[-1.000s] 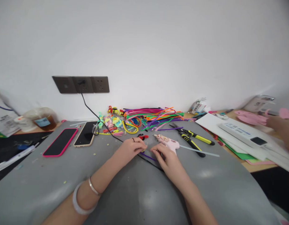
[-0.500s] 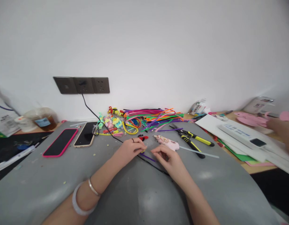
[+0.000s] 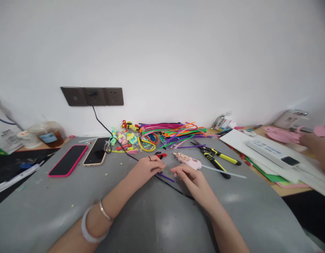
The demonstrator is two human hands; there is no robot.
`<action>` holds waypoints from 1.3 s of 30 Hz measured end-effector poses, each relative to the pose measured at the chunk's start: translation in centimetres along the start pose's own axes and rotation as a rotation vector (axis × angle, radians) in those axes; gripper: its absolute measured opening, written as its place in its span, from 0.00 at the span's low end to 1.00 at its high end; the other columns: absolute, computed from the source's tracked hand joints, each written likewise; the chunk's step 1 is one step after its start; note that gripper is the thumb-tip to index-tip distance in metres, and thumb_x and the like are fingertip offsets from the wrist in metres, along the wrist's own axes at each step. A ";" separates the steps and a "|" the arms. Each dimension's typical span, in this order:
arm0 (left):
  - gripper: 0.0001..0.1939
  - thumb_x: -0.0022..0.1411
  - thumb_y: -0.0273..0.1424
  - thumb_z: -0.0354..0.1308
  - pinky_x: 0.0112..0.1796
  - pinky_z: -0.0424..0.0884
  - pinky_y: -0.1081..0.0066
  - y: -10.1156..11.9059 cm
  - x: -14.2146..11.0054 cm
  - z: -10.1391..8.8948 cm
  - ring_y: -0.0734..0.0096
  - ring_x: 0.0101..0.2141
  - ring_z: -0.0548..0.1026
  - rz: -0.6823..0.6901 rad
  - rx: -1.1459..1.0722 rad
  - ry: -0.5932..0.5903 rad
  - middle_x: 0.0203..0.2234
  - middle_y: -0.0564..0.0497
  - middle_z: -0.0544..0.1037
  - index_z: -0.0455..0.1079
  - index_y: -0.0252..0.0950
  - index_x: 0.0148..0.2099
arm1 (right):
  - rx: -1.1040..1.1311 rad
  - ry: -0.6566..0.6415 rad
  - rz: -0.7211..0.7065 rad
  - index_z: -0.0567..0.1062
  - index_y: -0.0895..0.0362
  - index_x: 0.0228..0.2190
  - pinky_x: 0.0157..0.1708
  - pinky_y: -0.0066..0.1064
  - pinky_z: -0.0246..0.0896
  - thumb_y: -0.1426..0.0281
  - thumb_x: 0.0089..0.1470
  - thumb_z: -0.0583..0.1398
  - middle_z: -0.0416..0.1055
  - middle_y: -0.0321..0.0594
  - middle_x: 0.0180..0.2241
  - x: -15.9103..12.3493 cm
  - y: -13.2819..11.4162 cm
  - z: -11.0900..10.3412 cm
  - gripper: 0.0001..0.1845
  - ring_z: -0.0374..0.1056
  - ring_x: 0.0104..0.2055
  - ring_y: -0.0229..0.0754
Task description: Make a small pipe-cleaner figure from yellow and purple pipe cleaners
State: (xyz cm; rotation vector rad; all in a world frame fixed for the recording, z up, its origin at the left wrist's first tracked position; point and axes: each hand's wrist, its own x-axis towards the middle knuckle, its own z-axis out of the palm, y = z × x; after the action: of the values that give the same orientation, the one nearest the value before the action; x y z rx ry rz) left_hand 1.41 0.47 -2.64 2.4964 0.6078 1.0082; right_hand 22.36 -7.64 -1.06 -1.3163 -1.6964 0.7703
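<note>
My left hand (image 3: 149, 166) is closed in a pinch, palm down, low over the middle of the table. A small yellow piece (image 3: 160, 171) shows beneath its fingertips, mostly hidden. From there a short purple pipe cleaner (image 3: 166, 177) runs toward the right; I cannot tell whether it joins that piece. Facing it, my right hand (image 3: 190, 177) has its thumb and fingers drawn together, and what they hold, if anything, is hidden. A pink hot glue gun (image 3: 187, 160) with a glue stick (image 3: 225, 171) lies just beyond the right hand. Red-handled scissors (image 3: 160, 155) lie beyond the left fingers.
Yellow-black pliers (image 3: 214, 158) lie at the right. Behind are piled pipe cleaners (image 3: 175, 131) and small coloured pieces (image 3: 125, 137). Two phones (image 3: 69, 160) lie left. A black cable (image 3: 99, 121) crosses under my left hand. Another person's hand (image 3: 314, 142) is by paper sheets (image 3: 236, 140).
My right hand has shifted slightly, its fingertips moving a little down. My left hand stays in its pinch. At the far right, the other person's hand has moved slightly.
</note>
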 end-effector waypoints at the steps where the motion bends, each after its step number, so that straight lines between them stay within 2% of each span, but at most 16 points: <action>1: 0.09 0.66 0.25 0.56 0.38 0.74 0.73 0.0 0.0 0.0 0.70 0.35 0.79 0.000 0.000 -0.001 0.36 0.45 0.81 0.79 0.34 0.39 | 0.010 0.008 0.007 0.80 0.57 0.35 0.34 0.31 0.63 0.59 0.63 0.52 0.75 0.42 0.30 0.0 0.1 0.0 0.21 0.68 0.31 0.42; 7: 0.10 0.66 0.24 0.55 0.41 0.75 0.72 -0.1 -0.1 0.1 0.70 0.37 0.79 0.007 0.018 -0.005 0.36 0.45 0.81 0.78 0.35 0.41 | 0.141 0.073 -0.003 0.77 0.57 0.47 0.30 0.31 0.65 0.55 0.63 0.51 0.73 0.40 0.27 0.1 0.3 -0.1 0.24 0.64 0.26 0.39; 13: 0.14 0.66 0.24 0.55 0.44 0.75 0.70 -0.1 -0.5 0.1 0.68 0.41 0.79 -0.008 0.093 0.028 0.40 0.45 0.80 0.75 0.38 0.52 | 0.208 0.191 0.064 0.80 0.57 0.36 0.20 0.28 0.61 0.53 0.56 0.60 0.75 0.42 0.28 -0.2 0.3 -0.6 0.20 0.67 0.23 0.39; 16: 0.18 0.64 0.26 0.58 0.47 0.74 0.66 0.2 -0.6 -0.1 0.65 0.44 0.78 -0.063 0.124 0.047 0.43 0.45 0.80 0.72 0.39 0.57 | 0.221 0.217 0.037 0.81 0.56 0.34 0.21 0.30 0.64 0.55 0.52 0.63 0.76 0.42 0.28 0.1 0.0 -1.0 0.17 0.69 0.23 0.40; 20: 0.15 0.63 0.29 0.60 0.48 0.74 0.65 0.5 -0.6 -0.4 0.64 0.45 0.77 -0.108 0.107 0.093 0.42 0.46 0.80 0.73 0.40 0.53 | 0.156 0.240 -0.054 0.81 0.56 0.31 0.28 0.33 0.68 0.58 0.52 0.64 0.78 0.45 0.33 1.3 -0.8 -1.5 0.14 0.70 0.26 0.41; 24: 0.11 0.65 0.31 0.58 0.50 0.72 0.63 0.4 -0.5 -0.7 0.64 0.46 0.77 -0.119 0.069 0.166 0.43 0.46 0.81 0.74 0.38 0.50 | 0.007 0.213 -0.183 0.81 0.55 0.30 0.28 0.32 0.64 0.62 0.55 0.62 0.77 0.45 0.32 3.0 -1.2 -1.3 0.11 0.69 0.30 0.42; 30: 0.09 0.64 0.30 0.60 0.47 0.73 0.66 0.7 -0.3 -0.9 0.65 0.43 0.78 -0.128 0.069 0.126 0.40 0.47 0.81 0.76 0.37 0.46 | -0.126 0.147 -0.275 0.81 0.55 0.31 0.25 0.30 0.58 0.65 0.58 0.60 0.75 0.41 0.29 4.5 -0.8 0.0 0.10 0.65 0.27 0.40; 34: 0.08 0.65 0.30 0.58 0.48 0.72 0.67 1.0 -0.3 -0.9 0.66 0.44 0.77 -0.125 0.072 0.130 0.40 0.47 0.81 0.76 0.38 0.46 | -0.150 0.164 -0.292 0.80 0.55 0.29 0.25 0.29 0.56 0.66 0.57 0.61 0.73 0.40 0.27 4.7 -0.7 0.4 0.09 0.63 0.26 0.39; 39: 0.09 0.65 0.30 0.58 0.49 0.70 0.65 0.7 -0.4 -0.9 0.64 0.45 0.76 -0.172 0.083 0.152 0.41 0.47 0.80 0.75 0.39 0.47 | -0.223 0.155 -0.218 0.77 0.55 0.28 0.26 0.29 0.56 0.68 0.57 0.59 0.71 0.38 0.25 4.6 -1.2 0.3 0.08 0.63 0.26 0.40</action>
State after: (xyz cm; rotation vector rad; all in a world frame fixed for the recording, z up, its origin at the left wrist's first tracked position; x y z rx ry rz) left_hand 0.66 -0.14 -1.99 2.4026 0.9115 1.1340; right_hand 21.09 -3.51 0.88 -1.2756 -1.8011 0.3524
